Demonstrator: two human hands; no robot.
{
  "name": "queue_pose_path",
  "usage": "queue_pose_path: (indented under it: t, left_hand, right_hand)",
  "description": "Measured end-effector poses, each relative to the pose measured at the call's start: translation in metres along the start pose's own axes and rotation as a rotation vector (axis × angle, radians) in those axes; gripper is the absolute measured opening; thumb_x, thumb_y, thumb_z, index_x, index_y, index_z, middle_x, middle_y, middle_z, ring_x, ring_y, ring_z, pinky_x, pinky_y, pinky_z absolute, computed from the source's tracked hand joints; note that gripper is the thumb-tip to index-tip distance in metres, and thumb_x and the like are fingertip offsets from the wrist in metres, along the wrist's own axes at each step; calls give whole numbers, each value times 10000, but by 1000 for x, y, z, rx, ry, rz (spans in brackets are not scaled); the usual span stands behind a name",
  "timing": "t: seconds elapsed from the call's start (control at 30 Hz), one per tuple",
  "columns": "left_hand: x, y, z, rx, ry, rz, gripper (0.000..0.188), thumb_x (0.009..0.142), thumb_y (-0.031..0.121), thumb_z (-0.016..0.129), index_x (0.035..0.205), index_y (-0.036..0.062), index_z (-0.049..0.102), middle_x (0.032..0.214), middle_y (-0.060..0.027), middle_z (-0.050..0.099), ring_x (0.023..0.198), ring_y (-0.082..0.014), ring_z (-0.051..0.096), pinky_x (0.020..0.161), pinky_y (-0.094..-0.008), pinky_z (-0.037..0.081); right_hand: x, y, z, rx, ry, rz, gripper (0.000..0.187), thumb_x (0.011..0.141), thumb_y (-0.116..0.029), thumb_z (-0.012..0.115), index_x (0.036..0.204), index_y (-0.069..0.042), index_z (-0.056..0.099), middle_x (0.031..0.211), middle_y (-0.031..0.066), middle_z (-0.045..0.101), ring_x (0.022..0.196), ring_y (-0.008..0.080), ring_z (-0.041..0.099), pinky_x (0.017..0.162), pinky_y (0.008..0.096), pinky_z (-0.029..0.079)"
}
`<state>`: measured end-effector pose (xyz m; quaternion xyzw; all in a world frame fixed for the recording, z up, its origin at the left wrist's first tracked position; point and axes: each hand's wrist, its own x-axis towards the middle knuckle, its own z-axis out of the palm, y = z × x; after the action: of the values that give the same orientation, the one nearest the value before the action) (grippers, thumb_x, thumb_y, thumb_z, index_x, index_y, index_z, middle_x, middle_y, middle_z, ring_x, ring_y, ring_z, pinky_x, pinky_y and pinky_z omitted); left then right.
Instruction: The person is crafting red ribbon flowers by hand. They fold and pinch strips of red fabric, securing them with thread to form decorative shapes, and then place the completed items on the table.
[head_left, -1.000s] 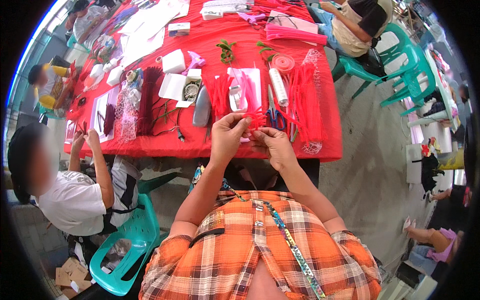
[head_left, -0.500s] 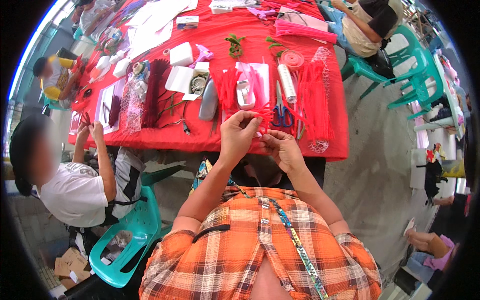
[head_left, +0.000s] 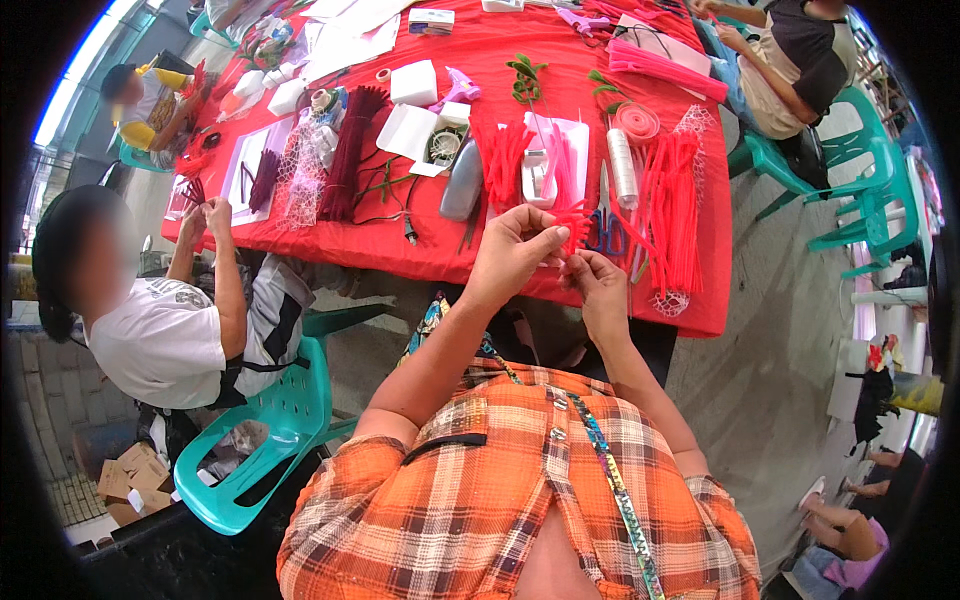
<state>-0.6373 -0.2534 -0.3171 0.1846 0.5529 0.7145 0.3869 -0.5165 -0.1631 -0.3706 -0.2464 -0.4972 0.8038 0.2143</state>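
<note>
Over the table's near edge, my left hand [head_left: 512, 258] pinches a small cluster of looped red fuzzy pipe cleaners [head_left: 574, 226] between thumb and fingers. Just right of it and a little lower, my right hand [head_left: 602, 288] is closed at the cluster's lower end; its fingertips partly hide what they grip. Right beyond the hands lie blue-handled scissors [head_left: 605, 225] and a white tape dispenser [head_left: 538, 180]. Loose red pipe cleaners [head_left: 500, 158] lie beside the dispenser, and a larger bundle of red pipe cleaners [head_left: 672, 225] rests to the right.
A grey bottle [head_left: 461, 188], a white cylinder [head_left: 622, 172], a red mesh roll [head_left: 637, 122] and an open white box [head_left: 410, 130] sit on the red tablecloth [head_left: 400, 262]. Dark red stems [head_left: 352, 160] lie further left. A person in white [head_left: 165, 335] sits at my left, handling dark red stems.
The whole view has shifted, so the table and hands appear further right. My hands stay together at the red cluster, with the right one now slightly lower against the left.
</note>
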Motion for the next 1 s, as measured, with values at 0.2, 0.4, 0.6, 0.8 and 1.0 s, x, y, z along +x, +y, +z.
queue_pose_path:
  t: [0.2, 0.4, 0.6, 0.8, 1.0]
  left_hand:
    - [9, 18, -12, 85, -373, -59, 432, 843, 94, 612, 1250, 19, 490, 995, -54, 630, 768, -72, 578, 668, -208, 486]
    - [18, -2, -22, -283, -439, -6, 481, 817, 121, 641, 1249, -7, 473, 1016, -126, 616, 685, -78, 554, 656, -218, 482]
    - [18, -8, -18, -398, -407, -38, 396, 802, 50, 643, 1185, 35, 542, 992, -138, 636, 715, -108, 579, 628, -228, 477]
    - [17, -8, -17, -324, -406, 0, 489, 805, 131, 657, 1234, -22, 481, 998, -146, 623, 707, -100, 567, 642, -222, 475]
    - [18, -6, -17, -329, -403, -12, 467, 823, 130, 639, 1237, -20, 485, 1074, -162, 604, 804, -128, 600, 672, -226, 488]
  right_hand:
    - [-1, -29, 2, -22, -114, 210, 199, 873, -201, 602, 936, -13, 621, 744, 22, 618, 626, 86, 567, 590, 215, 465]
    - [-5, -43, 2, 282, -217, 333, 163, 868, -190, 601, 900, -32, 621, 752, 42, 626, 630, 124, 587, 578, 233, 473]
    - [-12, -44, 7, 404, -155, 392, 155, 871, -172, 595, 900, -23, 625, 760, 50, 629, 652, 126, 594, 595, 242, 485]
    - [-13, -39, 2, 461, -145, 438, 149, 875, -174, 589, 888, -28, 619, 761, 47, 625, 656, 129, 596, 595, 246, 488]
    - [-14, -36, -1, 474, -125, 379, 154, 876, -186, 587, 889, -35, 615, 760, 45, 623, 663, 128, 599, 596, 245, 490]
